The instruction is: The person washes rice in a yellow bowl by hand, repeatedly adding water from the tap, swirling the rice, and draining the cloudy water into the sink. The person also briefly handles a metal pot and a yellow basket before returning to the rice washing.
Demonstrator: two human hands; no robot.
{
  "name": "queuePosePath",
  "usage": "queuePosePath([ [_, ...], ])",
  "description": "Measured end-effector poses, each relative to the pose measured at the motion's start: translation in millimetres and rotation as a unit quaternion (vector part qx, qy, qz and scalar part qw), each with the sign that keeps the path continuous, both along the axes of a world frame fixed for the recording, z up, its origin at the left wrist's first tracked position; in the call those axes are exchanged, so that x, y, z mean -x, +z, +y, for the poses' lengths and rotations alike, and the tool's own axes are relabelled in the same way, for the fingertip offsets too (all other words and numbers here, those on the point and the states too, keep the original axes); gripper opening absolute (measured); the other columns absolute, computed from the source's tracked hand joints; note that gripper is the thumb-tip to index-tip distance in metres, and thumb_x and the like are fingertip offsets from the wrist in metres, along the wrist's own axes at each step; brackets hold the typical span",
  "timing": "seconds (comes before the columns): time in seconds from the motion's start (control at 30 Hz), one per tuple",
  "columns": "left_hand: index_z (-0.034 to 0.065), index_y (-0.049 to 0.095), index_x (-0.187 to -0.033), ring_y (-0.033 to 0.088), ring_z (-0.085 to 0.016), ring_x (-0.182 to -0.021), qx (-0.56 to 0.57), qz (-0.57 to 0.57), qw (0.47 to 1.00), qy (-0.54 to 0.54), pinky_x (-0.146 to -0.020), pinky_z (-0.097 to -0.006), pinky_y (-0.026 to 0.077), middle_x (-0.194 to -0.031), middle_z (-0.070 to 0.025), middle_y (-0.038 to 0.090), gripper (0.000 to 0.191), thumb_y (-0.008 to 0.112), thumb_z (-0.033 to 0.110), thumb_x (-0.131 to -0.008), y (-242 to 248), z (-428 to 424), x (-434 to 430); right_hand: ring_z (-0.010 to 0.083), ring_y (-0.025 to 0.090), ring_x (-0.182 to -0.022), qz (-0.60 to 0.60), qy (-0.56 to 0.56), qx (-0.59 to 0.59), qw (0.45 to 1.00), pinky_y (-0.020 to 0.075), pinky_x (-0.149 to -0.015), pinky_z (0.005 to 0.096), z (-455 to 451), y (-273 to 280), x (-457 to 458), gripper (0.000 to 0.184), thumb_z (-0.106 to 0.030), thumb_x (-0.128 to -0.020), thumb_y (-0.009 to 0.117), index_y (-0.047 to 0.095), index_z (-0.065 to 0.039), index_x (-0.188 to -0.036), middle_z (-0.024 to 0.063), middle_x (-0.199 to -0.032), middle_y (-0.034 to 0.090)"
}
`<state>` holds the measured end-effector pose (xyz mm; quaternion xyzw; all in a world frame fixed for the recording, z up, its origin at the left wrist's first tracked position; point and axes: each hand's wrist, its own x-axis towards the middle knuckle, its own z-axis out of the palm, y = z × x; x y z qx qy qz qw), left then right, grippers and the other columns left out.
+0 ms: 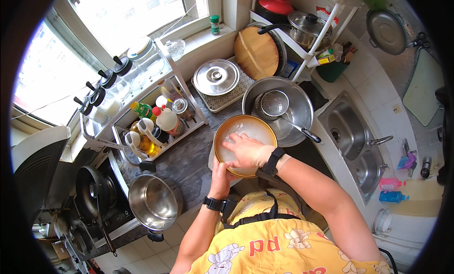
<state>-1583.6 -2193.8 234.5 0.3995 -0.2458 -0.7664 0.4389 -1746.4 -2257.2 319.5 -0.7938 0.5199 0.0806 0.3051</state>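
A round bowl with a golden-brown rim (217, 132) is held close to my body, over the counter's front edge. Cloudy whitish contents (244, 127) fill much of it. With its fingers spread, my right hand (246, 150) reaches down into the bowl; whether it grasps anything in there is hidden. My left hand (220, 178) grips the bowl's near left rim, thumb on top. Just beyond the bowl stands a wide steel basin (305, 97), with a steel strainer (275, 103) in it whose handle lies across the basin's rim.
An open steel pot (154, 201) stands left, near a wok (88, 189) on the stove. Bottles (168, 121) and glass jars (113, 81) fill a white rack. A steel lid (216, 77) and a round wooden board (257, 52) lie behind; a double sink (345, 128) is at right.
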Motion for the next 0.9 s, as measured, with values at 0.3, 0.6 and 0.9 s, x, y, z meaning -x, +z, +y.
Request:
queuePosePath([
  [0.3,0.0149,0.045,-0.146,0.06,-0.021,-0.121,-0.011,0.001,0.999,0.04,-0.089,-0.0387,0.059,-0.134,-0.0064,0.057,0.047,0.05,0.03,-0.102,-16.3,-9.9,39.7,0.0352,0.058,-0.121,-0.023,0.155,0.033,0.987,0.0518,-0.103,0.0446,5.1,1.7,51.6,0.047,-0.014,-0.083,0.075,0.065,-0.012,-0.128,0.0085,-0.139,0.055],
  [0.6,0.0122,0.051,-0.139,0.062,-0.02,-0.12,-0.017,0.009,0.995,0.094,-0.1,-0.0374,0.052,-0.131,-0.0048,0.062,0.046,0.055,0.036,-0.1,-12.9,-22.3,89.1,0.0364,0.07,-0.098,-0.032,0.16,0.034,0.986,0.0559,-0.087,0.043,-20.6,-12.1,108.7,0.018,-0.012,-0.08,0.071,0.077,-0.007,-0.095,0.0138,-0.107,0.07],
  [0.9,0.0105,0.059,-0.122,0.063,-0.013,-0.088,-0.042,-0.02,0.985,0.167,-0.069,-0.0275,0.046,-0.103,-0.0001,0.068,0.038,0.059,0.039,-0.097,-17.1,-30.3,133.8,0.0387,0.071,-0.085,-0.059,0.194,0.091,0.975,0.0566,-0.078,0.0456,-62.5,-8.0,168.6,0.013,-0.014,-0.083,0.066,0.078,-0.007,-0.086,0.0185,-0.086,0.073],
])
